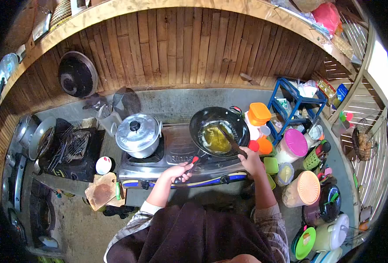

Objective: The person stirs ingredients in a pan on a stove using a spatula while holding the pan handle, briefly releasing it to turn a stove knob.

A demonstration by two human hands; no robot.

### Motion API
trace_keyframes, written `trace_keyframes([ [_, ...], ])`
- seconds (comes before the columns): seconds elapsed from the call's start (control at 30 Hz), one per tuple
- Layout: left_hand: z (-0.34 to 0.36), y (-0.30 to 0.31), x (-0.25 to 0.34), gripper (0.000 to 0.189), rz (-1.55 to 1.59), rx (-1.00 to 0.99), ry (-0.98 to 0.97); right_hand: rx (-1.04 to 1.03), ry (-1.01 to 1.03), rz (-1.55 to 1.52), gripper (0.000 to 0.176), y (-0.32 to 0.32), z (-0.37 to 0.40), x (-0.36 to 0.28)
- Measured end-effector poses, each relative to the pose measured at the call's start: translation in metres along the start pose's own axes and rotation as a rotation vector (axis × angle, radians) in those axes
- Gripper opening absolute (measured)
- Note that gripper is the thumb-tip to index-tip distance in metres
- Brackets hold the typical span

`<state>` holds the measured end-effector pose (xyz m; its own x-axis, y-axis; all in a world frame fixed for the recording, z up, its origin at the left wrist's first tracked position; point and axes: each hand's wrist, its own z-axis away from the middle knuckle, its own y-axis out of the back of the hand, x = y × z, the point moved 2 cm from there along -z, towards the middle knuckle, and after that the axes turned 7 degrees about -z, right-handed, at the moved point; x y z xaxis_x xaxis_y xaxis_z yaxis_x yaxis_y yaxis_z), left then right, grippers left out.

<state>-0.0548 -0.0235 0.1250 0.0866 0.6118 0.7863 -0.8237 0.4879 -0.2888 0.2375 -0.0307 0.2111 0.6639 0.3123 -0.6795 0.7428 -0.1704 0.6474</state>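
Observation:
A black wok with yellow oil or egg in it sits on the right burner of a two-burner gas stove. My left hand grips the wok's red-and-black handle at the stove's front. A dark spatula is in my right hand, its blade reaching into the yellow contents of the wok. On the left burner stands a covered metal pot.
A wooden cutting board and a white cup lie left of the stove, beside a black rack. Plastic jars and containers, a blue shelf and a kettle crowd the right. A wooden wall stands behind.

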Motion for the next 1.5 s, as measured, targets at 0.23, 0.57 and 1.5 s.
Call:
trace_keyframes([
  [0.23,-0.005,0.004,-0.005,0.018,0.016,-0.009,0.006,0.037,-0.019,0.054,0.034,-0.010,-0.007,0.010],
  [0.57,-0.003,0.003,-0.004,0.023,0.030,-0.002,0.031,-0.053,-0.101,0.123,0.034,0.023,0.017,0.019],
  [1.5,-0.001,0.000,-0.003,0.015,0.032,-0.031,0.004,-0.186,-0.131,0.327,0.030,0.127,0.063,-0.063],
])
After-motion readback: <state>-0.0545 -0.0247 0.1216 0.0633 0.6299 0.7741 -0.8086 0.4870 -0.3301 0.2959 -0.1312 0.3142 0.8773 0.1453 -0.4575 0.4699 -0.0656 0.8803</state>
